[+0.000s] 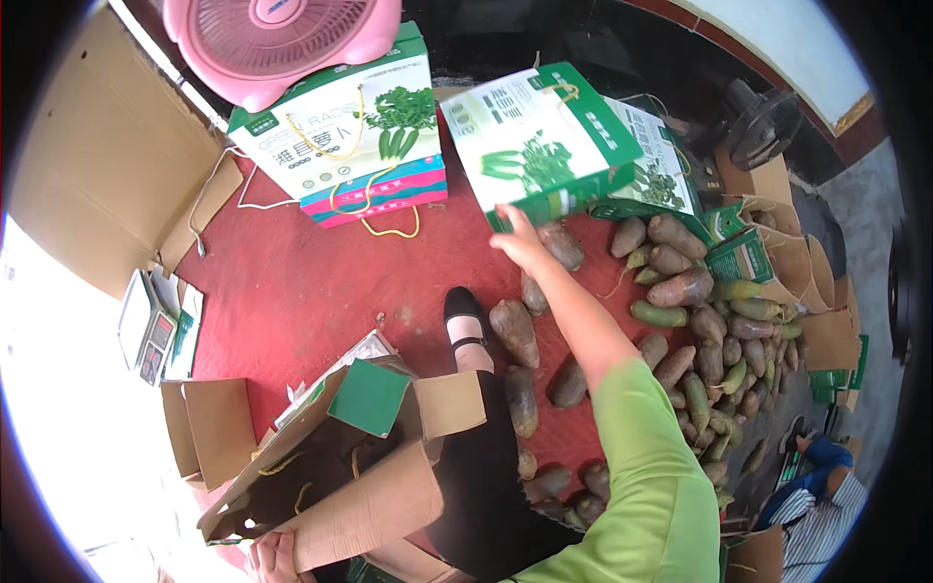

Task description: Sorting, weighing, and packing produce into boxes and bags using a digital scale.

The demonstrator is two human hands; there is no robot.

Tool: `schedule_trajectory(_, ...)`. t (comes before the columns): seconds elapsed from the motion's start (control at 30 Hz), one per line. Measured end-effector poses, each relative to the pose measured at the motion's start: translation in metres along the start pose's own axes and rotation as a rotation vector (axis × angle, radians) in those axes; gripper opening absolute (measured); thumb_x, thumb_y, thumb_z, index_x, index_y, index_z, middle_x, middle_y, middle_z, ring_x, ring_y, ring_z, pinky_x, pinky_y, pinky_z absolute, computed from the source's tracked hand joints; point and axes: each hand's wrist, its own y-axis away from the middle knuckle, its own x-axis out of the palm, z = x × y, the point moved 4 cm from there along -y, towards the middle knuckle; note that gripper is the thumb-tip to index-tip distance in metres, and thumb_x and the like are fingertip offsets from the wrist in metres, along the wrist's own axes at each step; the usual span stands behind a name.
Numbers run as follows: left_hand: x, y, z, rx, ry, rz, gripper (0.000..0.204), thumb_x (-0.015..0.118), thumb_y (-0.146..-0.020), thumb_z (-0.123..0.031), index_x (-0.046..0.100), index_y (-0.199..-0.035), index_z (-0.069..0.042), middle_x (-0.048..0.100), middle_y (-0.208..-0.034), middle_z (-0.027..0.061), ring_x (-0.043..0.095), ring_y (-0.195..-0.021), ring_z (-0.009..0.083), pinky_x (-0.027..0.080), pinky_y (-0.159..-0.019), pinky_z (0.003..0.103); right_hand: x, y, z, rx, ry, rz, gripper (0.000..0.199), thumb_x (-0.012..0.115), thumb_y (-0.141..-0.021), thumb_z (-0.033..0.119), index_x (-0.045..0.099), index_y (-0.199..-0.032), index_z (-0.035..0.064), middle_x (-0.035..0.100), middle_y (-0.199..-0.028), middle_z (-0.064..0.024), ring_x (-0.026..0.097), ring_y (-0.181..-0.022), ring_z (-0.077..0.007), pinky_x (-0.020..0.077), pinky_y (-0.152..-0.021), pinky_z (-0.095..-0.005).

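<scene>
My right arm reaches far forward. At its end my right hand grips the near corner of a green and white gift box with a vegetable picture and a rope handle; the box lies at an angle. At the lower left my left hand has its fingers curled over the edge of an open cardboard box, whose flaps stand up and whose inside is dark with yellow cords. Beside the gripped box, another green and white box is partly covered by it.
A pink fan rests on a tall printed box. Many radishes lie piled on the red floor to my right. A scale and a small carton stand left; another person's striped sleeve shows lower right.
</scene>
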Motion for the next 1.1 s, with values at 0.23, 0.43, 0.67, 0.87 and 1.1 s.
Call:
schedule_trajectory(0.23, -0.003, -0.005, 0.000, -0.020, 0.003, -0.017, 0.037, 0.042, -0.075, -0.020, 0.070, -0.099, -0.013, 0.065, -0.091, 0.0088, 0.061, -0.088, 0.0285, 0.042, -0.082, 0.047, 0.037, -0.042, 0.057, -0.023, -0.036, 0.133, 0.069, 0.067, -0.069, 0.013, 0.043, -0.133, 0.0064, 0.038, -0.141, -0.0159, 0.034, -0.131, -0.0289, 0.0304, -0.106, -0.0358)
schedule_trajectory(0.43, -0.007, -0.002, 0.003, -0.012, 0.016, -0.010, 0.039, 0.043, -0.072, -0.023, 0.070, -0.099, -0.015, 0.065, -0.092, 0.0083, 0.061, -0.086, 0.0283, 0.042, -0.080, 0.047, 0.037, 0.085, 0.023, 0.118, -0.429, 0.165, 0.046, 0.061, -0.074, 0.003, 0.054, -0.120, 0.0016, 0.058, -0.118, -0.0120, 0.053, -0.110, -0.0208, 0.0447, -0.092, -0.0339)
schedule_trajectory(0.67, -0.003, 0.001, -0.002, -0.052, 0.115, 0.037, 0.030, 0.048, -0.070, -0.008, 0.066, -0.094, -0.004, 0.058, -0.088, 0.0113, 0.055, -0.087, 0.0320, 0.041, -0.082, 0.044, -0.028, 0.268, -0.019, 0.388, -0.355, 0.083, 0.037, 0.057, -0.076, -0.002, 0.057, -0.113, 0.0006, 0.060, -0.108, -0.0070, 0.056, -0.099, -0.0165, 0.0464, -0.086, -0.0292)
schedule_trajectory(0.87, -0.008, 0.004, -0.004, 0.019, 0.142, 0.089, 0.032, 0.050, -0.077, -0.013, 0.065, -0.103, -0.001, 0.057, -0.095, 0.0147, 0.054, -0.090, 0.0331, 0.040, -0.084, 0.043, -0.065, 0.412, -0.062, 0.606, -0.279, 0.143, 0.035, 0.057, -0.076, -0.002, 0.057, -0.110, 0.0039, 0.060, -0.099, -0.0039, 0.056, -0.089, -0.0114, 0.0468, -0.079, -0.0265)
schedule_trajectory(1.1, -0.001, 0.016, 0.001, 0.051, 0.155, 0.049, 0.033, 0.053, -0.074, -0.003, 0.066, -0.104, -0.003, 0.059, -0.096, 0.0128, 0.057, -0.090, 0.0313, 0.043, -0.080, 0.042, -0.089, 0.529, -0.086, 0.704, -0.042, 0.264, 0.026, 0.061, -0.074, 0.003, 0.063, -0.100, 0.0018, 0.064, -0.091, -0.0051, 0.059, -0.084, -0.0130, 0.0488, -0.075, -0.0282)
